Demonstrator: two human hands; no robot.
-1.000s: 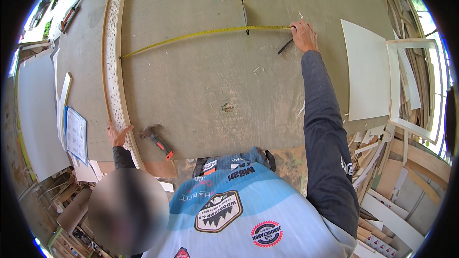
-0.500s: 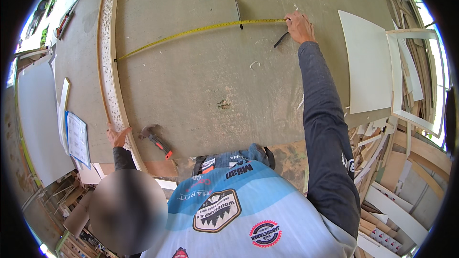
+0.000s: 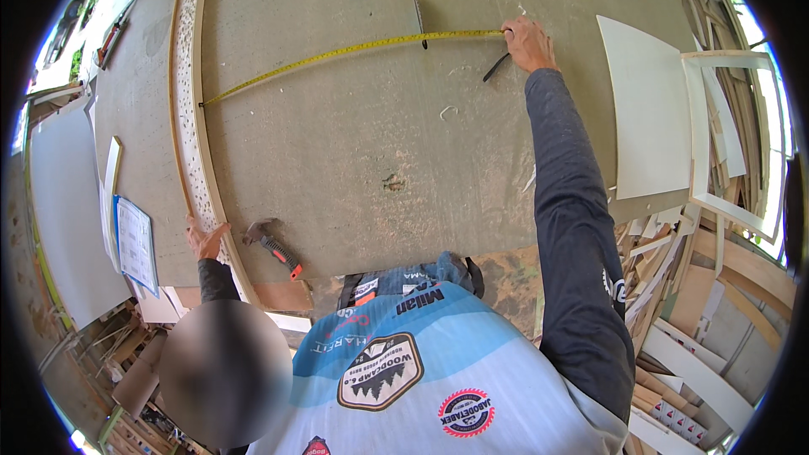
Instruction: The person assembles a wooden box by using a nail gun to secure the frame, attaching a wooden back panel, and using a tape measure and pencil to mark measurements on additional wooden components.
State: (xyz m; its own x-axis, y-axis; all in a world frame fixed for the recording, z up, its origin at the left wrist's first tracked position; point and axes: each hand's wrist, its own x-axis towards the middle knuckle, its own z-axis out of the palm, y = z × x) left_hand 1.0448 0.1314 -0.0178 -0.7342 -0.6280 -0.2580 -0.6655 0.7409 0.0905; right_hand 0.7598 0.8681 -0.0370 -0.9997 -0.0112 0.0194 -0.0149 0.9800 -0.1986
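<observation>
Now pinning yellow tape measure (image 3: pixel 354 50) to grey board (image 3: pixel 379 160) under my right hand (image 3: pixel 528 40), fingers closed on its end; tape's long axis running leftward to board's edge; left hand (image 3: pixel 205 238) resting flat on perforated strip (image 3: pixel 198 152), near hammer (image 3: pixel 271 244).

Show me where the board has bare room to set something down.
Free: the wide stretch of grey board between the yellow tape measure and the hammer. Crowded: by the right hand, with the pencil; the white panel fills the right edge.
</observation>
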